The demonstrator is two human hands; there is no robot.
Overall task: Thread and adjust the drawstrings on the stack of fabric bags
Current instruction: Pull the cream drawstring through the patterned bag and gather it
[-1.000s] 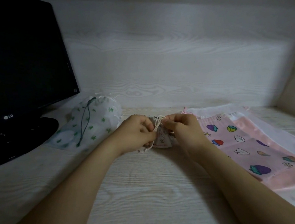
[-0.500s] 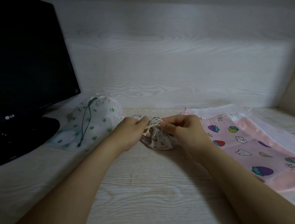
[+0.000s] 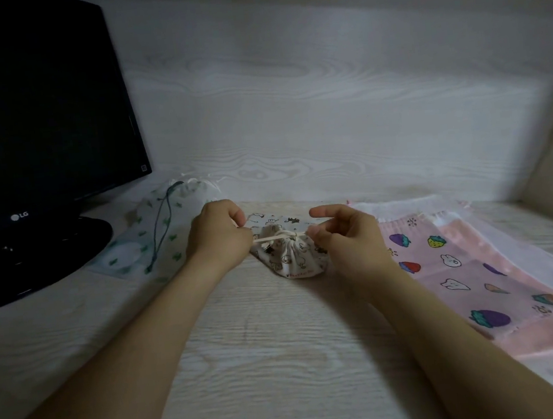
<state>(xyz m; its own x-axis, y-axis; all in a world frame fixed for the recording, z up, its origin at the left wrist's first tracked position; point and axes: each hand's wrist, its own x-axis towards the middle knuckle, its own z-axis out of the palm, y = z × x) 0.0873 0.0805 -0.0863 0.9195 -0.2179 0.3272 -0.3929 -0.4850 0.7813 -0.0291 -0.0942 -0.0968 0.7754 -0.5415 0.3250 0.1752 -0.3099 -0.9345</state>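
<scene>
Flanking the grip, a black monitor (image 3: 33, 116) and a green-printed pouch (image 3: 155, 243) sit beyond the left hand (image 3: 218, 238), while a pink fruit-print bag (image 3: 465, 274) lies flat past the right hand (image 3: 347, 235). Between the hands, each pinching an end of the cream drawstring (image 3: 281, 235), the small animal-print bag (image 3: 294, 259) sits cinched into puckered folds on the pale wood-grain desk (image 3: 267, 348).

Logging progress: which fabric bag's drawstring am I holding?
The white cartoon bag between your left hand and right hand, both pinching its cream cord; the green-print bag and pink bag lie aside.
</scene>
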